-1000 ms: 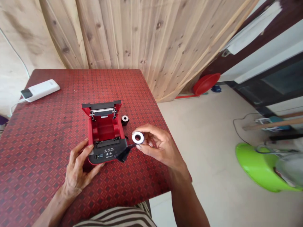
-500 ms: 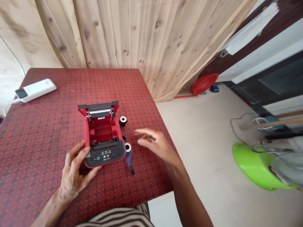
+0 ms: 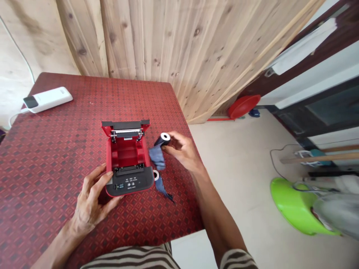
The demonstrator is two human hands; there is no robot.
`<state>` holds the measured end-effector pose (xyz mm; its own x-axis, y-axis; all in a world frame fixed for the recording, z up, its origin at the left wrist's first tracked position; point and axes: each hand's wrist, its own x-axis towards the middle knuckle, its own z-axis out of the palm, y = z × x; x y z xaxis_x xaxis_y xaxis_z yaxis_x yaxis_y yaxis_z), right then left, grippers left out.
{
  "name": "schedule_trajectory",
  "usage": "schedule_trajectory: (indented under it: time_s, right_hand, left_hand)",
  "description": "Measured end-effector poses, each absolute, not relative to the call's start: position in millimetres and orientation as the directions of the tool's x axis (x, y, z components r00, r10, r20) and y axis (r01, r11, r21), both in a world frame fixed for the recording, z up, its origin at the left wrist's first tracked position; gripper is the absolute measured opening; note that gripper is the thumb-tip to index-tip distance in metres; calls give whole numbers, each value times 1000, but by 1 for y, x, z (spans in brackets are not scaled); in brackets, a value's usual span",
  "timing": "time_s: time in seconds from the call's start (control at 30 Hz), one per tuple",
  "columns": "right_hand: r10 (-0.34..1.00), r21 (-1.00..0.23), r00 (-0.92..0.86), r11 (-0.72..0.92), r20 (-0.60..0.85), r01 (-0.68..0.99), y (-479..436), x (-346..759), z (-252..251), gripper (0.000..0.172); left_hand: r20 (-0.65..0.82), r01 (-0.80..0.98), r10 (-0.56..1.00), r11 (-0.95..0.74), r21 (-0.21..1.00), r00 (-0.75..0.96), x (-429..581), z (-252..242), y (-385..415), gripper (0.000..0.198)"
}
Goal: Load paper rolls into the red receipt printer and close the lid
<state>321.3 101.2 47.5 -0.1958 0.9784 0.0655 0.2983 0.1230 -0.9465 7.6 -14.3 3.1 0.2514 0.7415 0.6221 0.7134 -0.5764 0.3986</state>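
A small red and black printer (image 3: 127, 160) sits on the red patterned table (image 3: 56, 142) with its lid flipped open and its red bay bare. My left hand (image 3: 91, 200) rests against the printer's front left corner, fingers curled around it. My right hand (image 3: 182, 149) is just right of the printer, pinching a dark roll with a white core (image 3: 162, 139); a loose dark blue strip hangs from it. A second roll (image 3: 156, 175) lies on the table at the printer's right front corner, trailing a dark strip.
A white power bank (image 3: 49, 99) with a cable lies at the table's far left. Wooden planks stand behind the table. On the floor to the right are a red basin (image 3: 243, 105), a green plastic object (image 3: 297, 207) and cables.
My right hand put the first roll down beside the printer, then reached back and picked up the other roll from near the lid. The left hand stayed on the printer.
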Motion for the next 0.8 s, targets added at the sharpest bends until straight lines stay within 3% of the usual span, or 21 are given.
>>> schedule_trajectory:
  time_s: [0.1,0.17,0.3,0.43,0.57,0.8]
  right_hand:
    - [926,-934,-345,250,154,254,85,318,99,27]
    - [843,-847,-503,401,191,350,77,303,124,22]
    - [733,-462,-667,641,132,613,74,254,135,17]
    - [741,-154,-665,649,-94,745,78,213,123,20]
    - [762,-70,-605,608,-231,791,83,194,121,31]
    - [733,-54,-604,621,-313,782,99,189,108,23]
  left_hand:
    - [623,709,743,-575,407,245,8,1,-15,80]
    - [611,706,753,-570,420,244,7,0,-17,79]
    - [583,698,775,-559,448,246,6,-3,-19,76]
    - [581,699,777,-555,451,243,5,-2,-20,78]
    - [581,695,774,-562,449,252,6,0,-20,75]
    - [576,677,776,-571,464,259,7,2,-21,75]
